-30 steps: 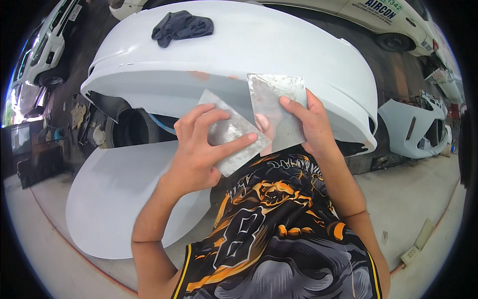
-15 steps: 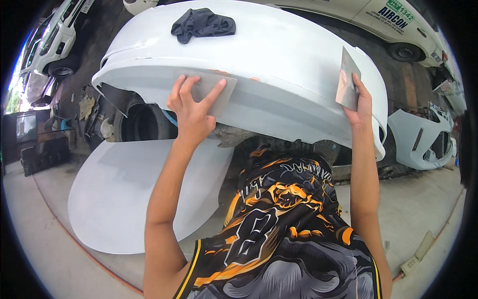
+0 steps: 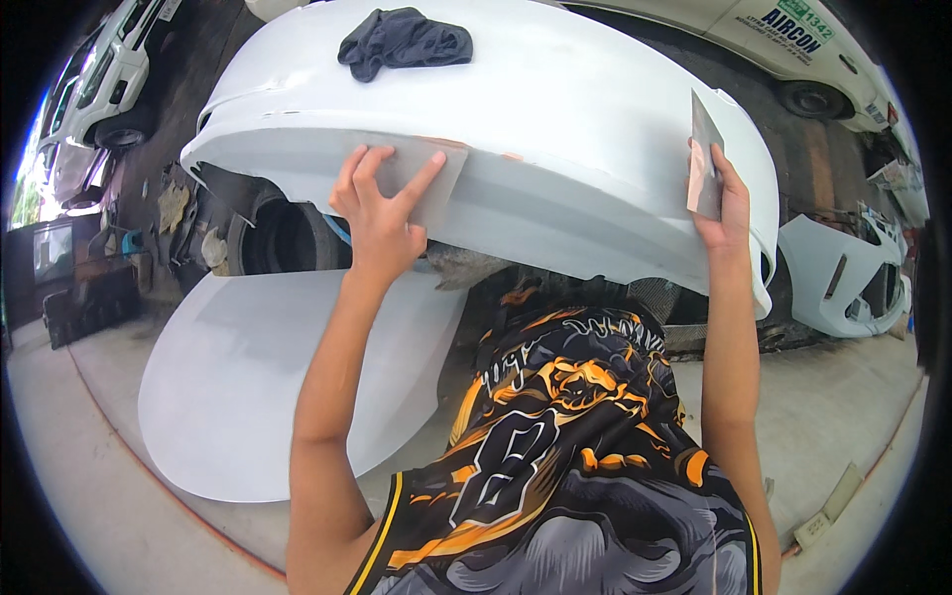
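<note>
Looking from the left, we see a white vehicle (image 3: 104, 84), a black tyre (image 3: 288, 243) and, nearer us, a rounded white panel (image 3: 248, 397). Our left hand (image 3: 380, 213), fingers spread, holds a thin grey sheet (image 3: 442, 193) against the near face of a white bumper (image 3: 575, 208), its upper edge at a reddish-brown patch (image 3: 448, 142). A crumpled dark cloth (image 3: 405, 42) rests on the bumper's top. Farther right, our right hand (image 3: 731, 213) grips a metal plate (image 3: 704, 144), nearly edge-on near the bumper's right end; whether it touches, we cannot tell. Rightmost sits another white body part (image 3: 818, 273).
</note>
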Motion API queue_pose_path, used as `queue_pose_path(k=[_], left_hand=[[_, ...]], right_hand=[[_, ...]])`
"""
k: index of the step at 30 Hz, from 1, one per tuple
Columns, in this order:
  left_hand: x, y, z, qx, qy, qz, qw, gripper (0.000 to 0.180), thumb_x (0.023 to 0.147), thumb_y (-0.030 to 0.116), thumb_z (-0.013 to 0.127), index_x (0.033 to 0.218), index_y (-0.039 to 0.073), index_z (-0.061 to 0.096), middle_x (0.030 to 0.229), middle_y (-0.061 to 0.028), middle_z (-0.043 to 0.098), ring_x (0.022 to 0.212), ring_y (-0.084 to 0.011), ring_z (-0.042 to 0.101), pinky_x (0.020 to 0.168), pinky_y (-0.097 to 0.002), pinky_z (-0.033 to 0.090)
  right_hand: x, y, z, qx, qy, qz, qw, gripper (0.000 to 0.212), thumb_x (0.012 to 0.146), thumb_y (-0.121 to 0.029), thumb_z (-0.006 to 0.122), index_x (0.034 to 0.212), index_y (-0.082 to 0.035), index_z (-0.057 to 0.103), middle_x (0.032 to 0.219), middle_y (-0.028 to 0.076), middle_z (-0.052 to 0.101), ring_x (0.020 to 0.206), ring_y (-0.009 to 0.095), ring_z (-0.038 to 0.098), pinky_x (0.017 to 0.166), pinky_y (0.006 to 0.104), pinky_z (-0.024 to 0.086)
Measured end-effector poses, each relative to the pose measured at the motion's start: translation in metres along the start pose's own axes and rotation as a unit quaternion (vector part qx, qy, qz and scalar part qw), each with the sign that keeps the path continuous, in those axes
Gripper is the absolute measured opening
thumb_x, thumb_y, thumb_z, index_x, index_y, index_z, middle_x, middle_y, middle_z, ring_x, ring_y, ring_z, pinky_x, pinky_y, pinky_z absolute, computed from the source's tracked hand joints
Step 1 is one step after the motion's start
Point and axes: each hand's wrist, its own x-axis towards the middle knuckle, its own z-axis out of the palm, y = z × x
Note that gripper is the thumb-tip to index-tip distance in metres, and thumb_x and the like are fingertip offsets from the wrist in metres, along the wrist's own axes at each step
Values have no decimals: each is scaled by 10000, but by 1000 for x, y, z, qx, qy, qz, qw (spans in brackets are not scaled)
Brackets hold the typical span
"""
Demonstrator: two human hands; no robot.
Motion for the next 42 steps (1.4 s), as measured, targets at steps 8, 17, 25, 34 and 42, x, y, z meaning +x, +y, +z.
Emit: queue_pose_path(k=[8, 17, 25, 34, 42], left_hand=[[-4, -8, 5, 21, -15, 22, 999, 889, 555, -46, 618, 1351, 339, 715, 1395, -109, 457, 1402, -385, 342, 1071, -500, 265], [2, 28, -38, -76, -9, -29, 997, 834, 589, -20, 650, 1350, 313, 718, 1404, -131, 451, 1377, -409, 352, 1102, -521, 273], [-7, 123, -75, -391, -141, 12, 909, 782, 627, -6, 736, 1345, 305, 725, 1384, -135, 471, 1347, -441, 388, 1114, -548, 310], [-14, 70, -78, -434, -153, -146, 876, 598, 848, 24, 738, 1425, 135, 625, 1298, -122, 622, 1185, -286, 617, 1007, -401, 480], [11, -3, -63, -537, 38, -427, 726, 369, 977, 125, 723, 1281, -31, 583, 1190, -97, 692, 1038, -150, 673, 923, -306, 538]], right_hand=[[2, -1, -3, 18, -8, 12, 1000, 411, 1025, -199, 668, 1314, 83, 590, 1160, 154, 733, 892, 190, 742, 771, 291, 631], [-34, -4, 34, -32, 55, -43, 997, 436, 1004, -216, 693, 1332, 51, 588, 1247, 125, 685, 1107, 221, 693, 998, 382, 559], [-138, 51, 101, -34, -53, 204, 977, 379, 972, -204, 712, 1281, -6, 617, 1170, 104, 707, 1079, 200, 699, 953, 375, 573], [-128, 4, 74, -54, 5, 63, 997, 364, 979, -195, 698, 1286, -11, 625, 1180, 95, 697, 1048, 191, 690, 933, 354, 562], [-129, 0, 52, -60, 27, 58, 996, 365, 994, -200, 682, 1295, -7, 612, 1191, 87, 681, 1076, 186, 675, 940, 349, 552]])
